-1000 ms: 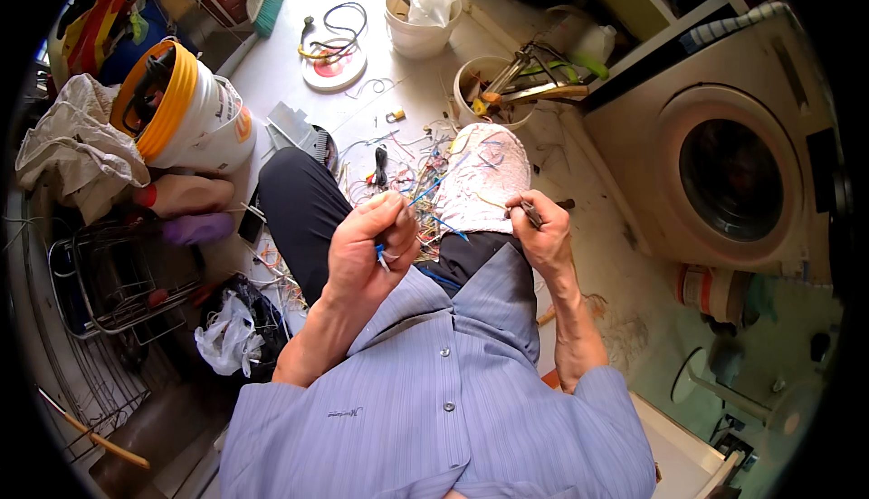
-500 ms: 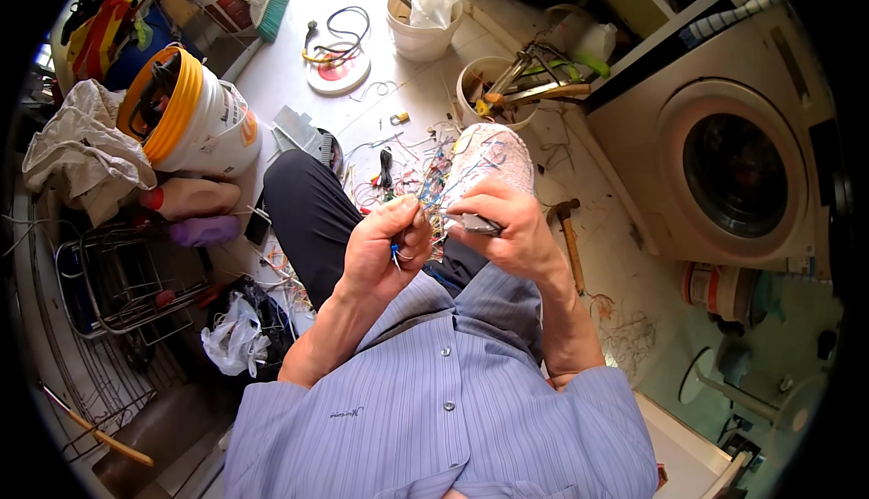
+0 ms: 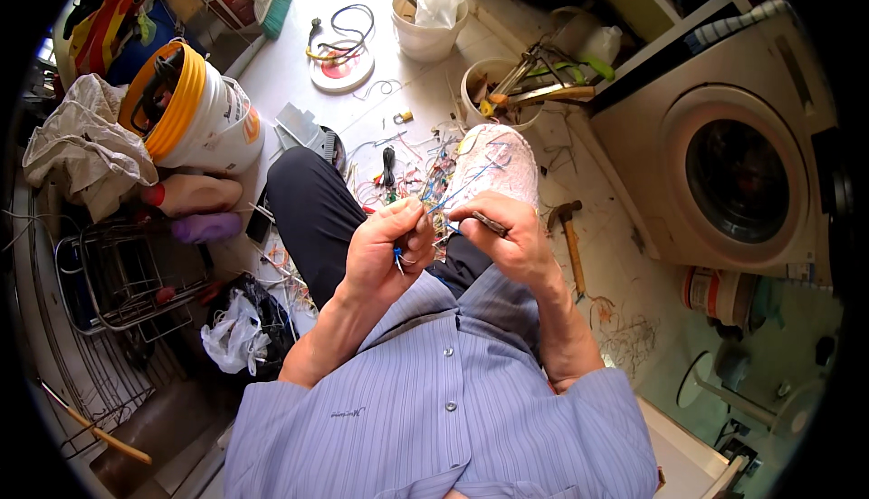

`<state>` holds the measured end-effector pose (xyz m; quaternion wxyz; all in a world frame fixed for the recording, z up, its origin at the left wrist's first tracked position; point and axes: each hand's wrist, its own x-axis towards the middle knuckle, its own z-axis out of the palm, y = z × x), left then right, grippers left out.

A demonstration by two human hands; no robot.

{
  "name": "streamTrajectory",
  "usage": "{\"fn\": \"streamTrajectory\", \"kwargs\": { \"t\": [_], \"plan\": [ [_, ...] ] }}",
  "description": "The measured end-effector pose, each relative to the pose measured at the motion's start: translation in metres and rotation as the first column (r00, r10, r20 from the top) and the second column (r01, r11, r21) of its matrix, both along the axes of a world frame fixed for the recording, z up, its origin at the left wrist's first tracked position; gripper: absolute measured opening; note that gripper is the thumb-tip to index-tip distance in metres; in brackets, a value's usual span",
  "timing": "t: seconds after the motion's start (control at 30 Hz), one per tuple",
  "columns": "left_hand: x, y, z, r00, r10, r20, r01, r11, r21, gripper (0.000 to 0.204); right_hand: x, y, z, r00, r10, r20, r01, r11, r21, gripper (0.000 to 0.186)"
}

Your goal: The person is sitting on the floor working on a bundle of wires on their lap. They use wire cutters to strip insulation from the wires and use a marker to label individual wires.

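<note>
My left hand [image 3: 395,244] is closed on thin wires [image 3: 442,202], some blue, with short ends hanging below its fingers. My right hand [image 3: 507,238] grips a small dark metal tool [image 3: 489,222] just right of it, its fingertips close to the wires. Beyond them a pink fluffy pad [image 3: 487,160] lies over my right knee, with loose coloured strands across it. On the floor between my legs lie a tangle of coloured wires [image 3: 407,171] and a black bundled cable [image 3: 389,167].
A white bucket [image 3: 222,128] with an orange one inside stands left. Small buckets [image 3: 425,38] stand ahead, near a cable coil [image 3: 348,47]. A washing machine [image 3: 634,164] is right, a hammer [image 3: 572,246] beside my leg. A wire rack [image 3: 127,273] and bags [image 3: 235,336] lie left.
My right hand has moved leftward from the pad to close beside my left hand, uncovering the hammer. In the last half second it has shifted only slightly, tool still held.
</note>
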<state>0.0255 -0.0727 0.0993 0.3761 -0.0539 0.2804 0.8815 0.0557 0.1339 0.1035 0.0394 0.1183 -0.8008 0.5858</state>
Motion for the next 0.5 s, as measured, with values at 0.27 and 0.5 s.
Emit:
{"fn": "streamTrajectory", "kwargs": {
  "t": [0.27,0.5],
  "plan": [
    [0.005,0.007,0.002,0.999,0.0,0.052,0.0,1.0,-0.013,0.035,-0.001,-0.017,-0.02,0.998,-0.035,-0.049,0.036,0.999,0.021,0.005],
    [0.009,0.0,0.011,0.988,0.126,0.084,-0.121,0.991,-0.062,0.038,0.005,-0.004,-0.036,0.97,-0.23,-0.083,0.239,0.964,0.12,0.003]
  ]
}}
